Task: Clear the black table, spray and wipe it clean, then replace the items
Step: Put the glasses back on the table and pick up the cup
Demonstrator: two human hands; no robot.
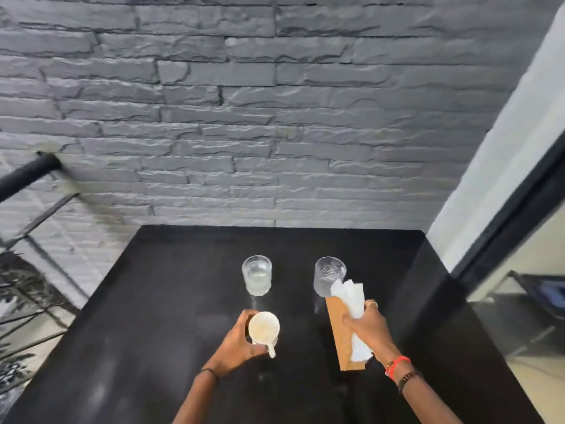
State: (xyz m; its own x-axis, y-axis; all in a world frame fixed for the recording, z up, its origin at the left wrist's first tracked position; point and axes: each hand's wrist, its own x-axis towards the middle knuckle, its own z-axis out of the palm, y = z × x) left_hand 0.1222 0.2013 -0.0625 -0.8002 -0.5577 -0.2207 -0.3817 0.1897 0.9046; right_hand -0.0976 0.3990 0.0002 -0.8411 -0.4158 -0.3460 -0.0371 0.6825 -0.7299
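The black table fills the lower part of the view. My left hand grips a white mug with its handle pointing toward me, near the table's middle. My right hand grips a wooden napkin holder with white paper napkins in it, right of the mug. Two clear drinking glasses stand farther back: the left glass holds some water, and the right glass is just behind the napkin holder.
A grey stone-brick wall stands right behind the table. A black metal railing is at the left. On the right, a white wall with a black frame and a glass pane border the table's edge.
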